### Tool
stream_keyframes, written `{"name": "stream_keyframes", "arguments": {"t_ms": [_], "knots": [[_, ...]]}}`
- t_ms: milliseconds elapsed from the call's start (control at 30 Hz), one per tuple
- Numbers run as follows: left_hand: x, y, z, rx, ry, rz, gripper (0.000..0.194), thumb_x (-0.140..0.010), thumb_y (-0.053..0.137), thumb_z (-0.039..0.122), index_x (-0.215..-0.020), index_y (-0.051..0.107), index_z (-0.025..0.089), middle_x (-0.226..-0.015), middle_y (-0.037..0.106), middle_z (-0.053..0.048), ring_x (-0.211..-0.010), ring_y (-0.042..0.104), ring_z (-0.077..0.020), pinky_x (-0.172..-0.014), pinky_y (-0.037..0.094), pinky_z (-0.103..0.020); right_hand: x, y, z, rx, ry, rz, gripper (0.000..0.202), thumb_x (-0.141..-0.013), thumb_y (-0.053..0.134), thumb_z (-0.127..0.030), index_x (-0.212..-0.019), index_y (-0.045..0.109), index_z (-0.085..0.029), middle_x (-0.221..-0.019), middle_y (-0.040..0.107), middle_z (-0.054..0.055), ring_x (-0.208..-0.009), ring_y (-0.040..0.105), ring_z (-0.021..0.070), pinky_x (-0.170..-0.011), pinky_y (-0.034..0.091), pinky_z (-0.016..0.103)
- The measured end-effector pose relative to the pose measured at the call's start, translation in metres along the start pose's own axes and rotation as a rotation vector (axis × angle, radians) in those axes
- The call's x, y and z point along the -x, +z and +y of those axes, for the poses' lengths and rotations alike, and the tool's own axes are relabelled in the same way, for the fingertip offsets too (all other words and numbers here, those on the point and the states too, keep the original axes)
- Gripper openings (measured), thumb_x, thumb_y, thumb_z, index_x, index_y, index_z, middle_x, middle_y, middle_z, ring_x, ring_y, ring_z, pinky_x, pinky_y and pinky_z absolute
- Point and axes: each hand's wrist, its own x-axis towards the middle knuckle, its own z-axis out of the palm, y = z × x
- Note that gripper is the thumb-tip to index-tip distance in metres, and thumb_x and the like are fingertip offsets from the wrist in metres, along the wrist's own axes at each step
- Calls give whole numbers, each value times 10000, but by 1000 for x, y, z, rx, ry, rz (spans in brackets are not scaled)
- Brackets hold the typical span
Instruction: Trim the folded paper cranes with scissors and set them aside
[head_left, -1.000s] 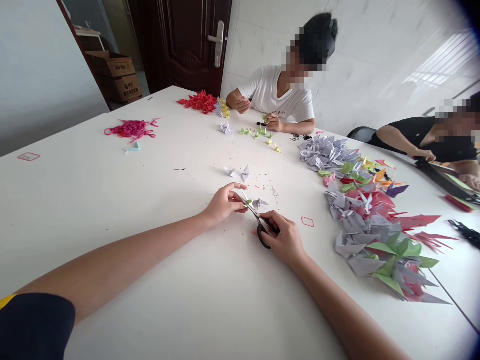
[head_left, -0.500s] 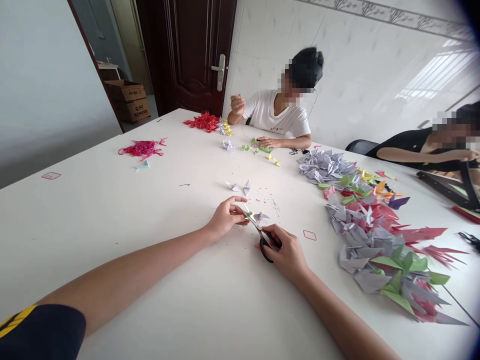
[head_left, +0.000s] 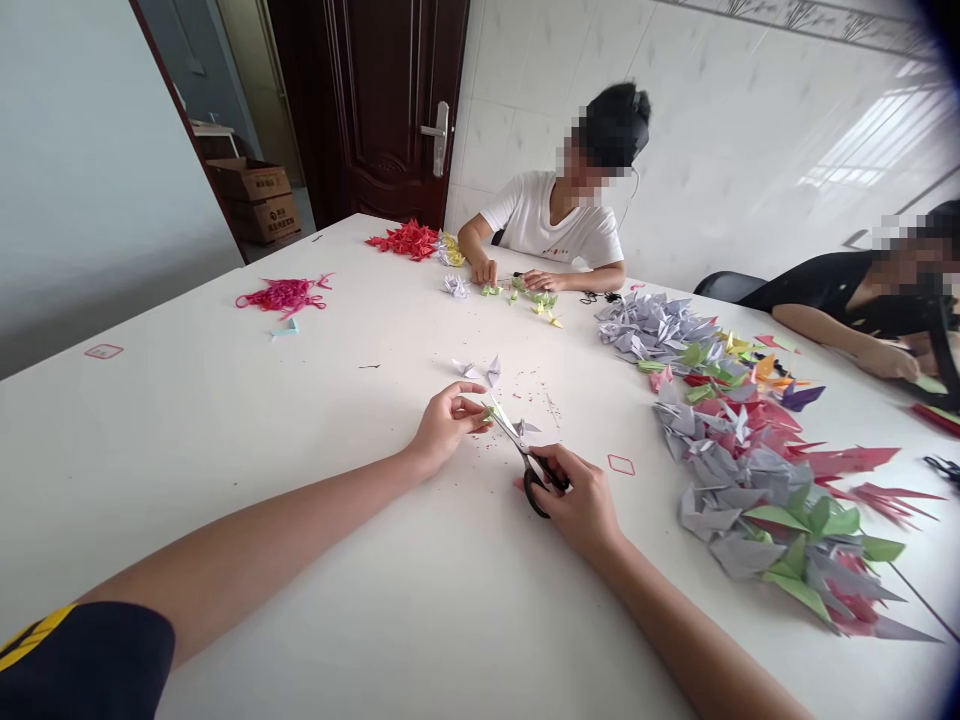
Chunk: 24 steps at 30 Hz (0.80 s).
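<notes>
Your left hand (head_left: 442, 430) reaches from the near left, fingers pinching green paper (head_left: 489, 413) around mid-table (head_left: 337, 560); your right hand (head_left: 576, 492) curls its fingers through the scissors (head_left: 535, 494), blades angled far-left beside the paper.

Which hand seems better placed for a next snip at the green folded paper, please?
Probably the right hand: it already grips the scissors, and their tips are close to the green folded paper. The left hand is occupied, holding that paper at its fingertips.
</notes>
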Motion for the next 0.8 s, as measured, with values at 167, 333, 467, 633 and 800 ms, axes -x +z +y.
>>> {"name": "stream_keyframes", "arguments": {"t_ms": [167, 333, 467, 633, 800], "knots": [[0, 1, 3, -7, 25, 70, 366, -731, 755, 201, -1065, 610, 163, -807, 661, -7, -785, 671, -146, -880, 563, -382, 0, 0, 1, -9, -3, 1, 228, -723, 681, -317, -928, 694, -218, -666, 576, -26, -563, 482, 122, -526, 407, 231], [-2, 0, 3, -1, 56, 112, 349, -714, 727, 161, -1045, 615, 165, -815, 666, -10, -834, 665, -152, -869, 558, -360, 0, 1, 2, 0, -18, -6, 228, -715, 690, -320, -915, 714, -212, -666, 591, -22, -554, 483, 120, -521, 412, 233], [-2, -1, 2, -12, 71, 142, 318, -725, 690, 147, -1034, 623, 173, -817, 660, -4, -827, 663, -144, -865, 549, -347, 0, 1, 4, 1, -31, 2, 229, -721, 668, -309, -917, 731, -209, -679, 620, -10, -549, 490, 124, -521, 420, 241], [-3, -2, 0, -31, 82, 147, 286, -742, 673, 150, -1023, 630, 182, -833, 654, -7, -833, 654, -138, -850, 547, -330, 1, 1, 4, -11, -49, 4, 239, -724, 637, -274, -931, 739, -214, -720, 659, 1, -560, 513, 132, -532, 442, 248], [-5, -5, -3, -62, 98, 142, 302, -745, 641, 132, -1039, 634, 197, -883, 667, -22, -880, 655, -147, -857, 546, -328, 1, 0, 3, -7, -61, -6, 226, -741, 645, -293, -925, 746, -209, -731, 674, 8, -561, 526, 133, -538, 453, 252]]}}
